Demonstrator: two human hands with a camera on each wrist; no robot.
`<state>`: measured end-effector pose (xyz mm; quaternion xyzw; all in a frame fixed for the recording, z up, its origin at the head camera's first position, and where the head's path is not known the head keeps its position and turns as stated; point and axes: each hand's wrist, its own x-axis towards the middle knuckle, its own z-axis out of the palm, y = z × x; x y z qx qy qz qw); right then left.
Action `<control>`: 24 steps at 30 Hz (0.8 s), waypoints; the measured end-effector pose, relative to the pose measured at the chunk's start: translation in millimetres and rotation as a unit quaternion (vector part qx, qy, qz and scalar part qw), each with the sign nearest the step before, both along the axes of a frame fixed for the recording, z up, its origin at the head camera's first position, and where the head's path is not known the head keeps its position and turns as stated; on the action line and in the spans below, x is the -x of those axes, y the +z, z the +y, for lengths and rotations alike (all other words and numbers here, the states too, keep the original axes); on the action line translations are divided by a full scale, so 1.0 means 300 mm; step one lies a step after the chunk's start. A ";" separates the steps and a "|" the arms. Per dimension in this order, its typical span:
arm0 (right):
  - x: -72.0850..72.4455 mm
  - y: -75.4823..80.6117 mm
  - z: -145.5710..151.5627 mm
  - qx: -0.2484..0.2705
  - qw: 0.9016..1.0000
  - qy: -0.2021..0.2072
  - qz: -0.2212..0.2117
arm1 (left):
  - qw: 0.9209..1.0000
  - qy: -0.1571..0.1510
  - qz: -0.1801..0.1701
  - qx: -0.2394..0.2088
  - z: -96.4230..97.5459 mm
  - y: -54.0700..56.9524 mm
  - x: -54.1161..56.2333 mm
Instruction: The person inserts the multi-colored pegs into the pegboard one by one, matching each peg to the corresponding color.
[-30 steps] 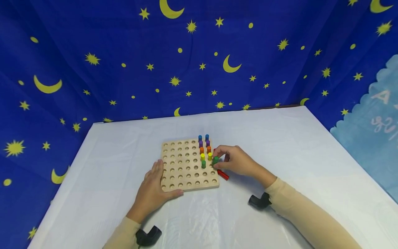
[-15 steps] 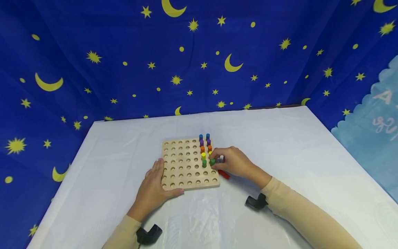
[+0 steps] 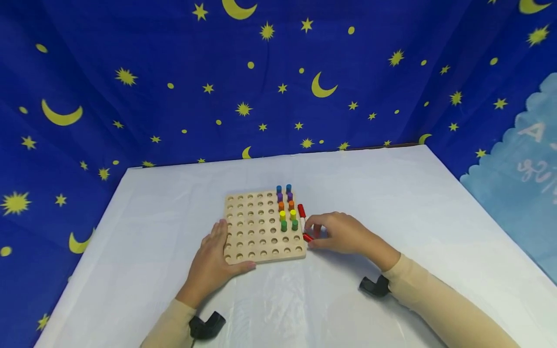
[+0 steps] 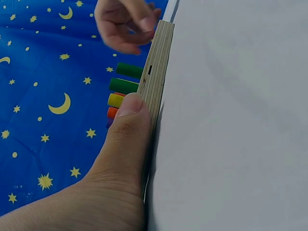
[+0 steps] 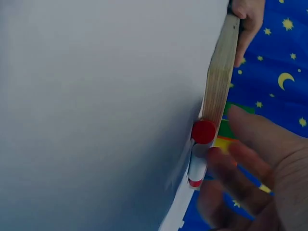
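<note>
A square wooden pegboard (image 3: 256, 227) lies on the table. Two columns of pegs stand at its right: blue, purple, orange, yellow (image 3: 282, 215) and, nearest, green (image 3: 295, 225). My left hand (image 3: 211, 258) rests at the board's near left corner, fingers straight along the left side and thumb (image 4: 131, 105) on the front edge. Beside the right edge my right hand (image 3: 341, 233) hovers, thumb and index apart. Between them is a red cylinder (image 3: 308, 238), its round end facing the right wrist view. A white cylinder with red ends (image 5: 197, 166) lies just behind it. Those fingers are blurred; contact is unclear.
A white-covered table (image 3: 183, 198) stands against a blue curtain (image 3: 278, 111) with yellow moons and stars. Black wrist-worn pieces (image 3: 208, 326) are on both forearms. A light blue lettered panel (image 3: 526, 159) hangs at the right.
My right hand set the second green peg into a hole beside the first, let go and moved right and nearer, to the red cylinder. The left hand stayed in place.
</note>
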<state>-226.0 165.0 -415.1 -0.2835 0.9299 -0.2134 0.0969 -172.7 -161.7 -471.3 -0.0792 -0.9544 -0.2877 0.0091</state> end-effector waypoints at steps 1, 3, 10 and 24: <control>-0.002 -0.002 -0.001 -0.011 1.000 0.006 0.003 | 1.000 -0.001 0.001 -0.001 0.000 0.001 0.001; -0.005 -0.006 -0.004 -0.024 1.000 0.014 0.008 | 1.000 0.000 0.001 -0.004 -0.001 0.002 0.002; -0.006 -0.009 -0.013 -0.028 1.000 0.013 0.002 | 1.000 0.001 0.000 -0.004 -0.002 -0.007 0.001; -0.002 -0.011 -0.004 -0.029 0.999 0.015 -0.019 | 1.000 0.003 0.000 -0.003 -0.002 -0.009 0.003</control>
